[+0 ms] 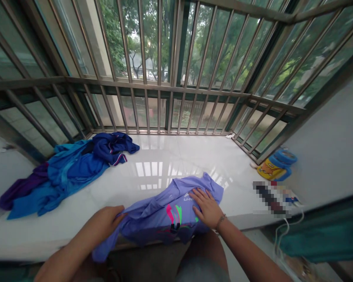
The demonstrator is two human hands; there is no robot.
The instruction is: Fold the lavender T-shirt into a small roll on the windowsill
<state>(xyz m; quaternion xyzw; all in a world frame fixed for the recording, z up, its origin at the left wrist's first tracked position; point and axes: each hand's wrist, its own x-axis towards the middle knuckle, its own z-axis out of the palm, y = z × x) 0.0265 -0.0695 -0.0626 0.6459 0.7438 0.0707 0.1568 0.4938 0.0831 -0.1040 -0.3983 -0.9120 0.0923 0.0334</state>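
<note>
A lavender T-shirt with a pink, green and black print lies rumpled along the front edge of the white window sill, part of it hanging over. My left hand pinches the shirt at its left end, fingers closed on the cloth. Across the shirt's right part, by the white lettering, my right hand rests flat with its fingers spread. A bracelet circles the right wrist. Folds hide much of the shirt's shape.
A heap of blue and purple clothes lies at the left of the sill. Metal window bars enclose the far side. At the right stand a yellow and blue jug, a blurred-out item and a white cable.
</note>
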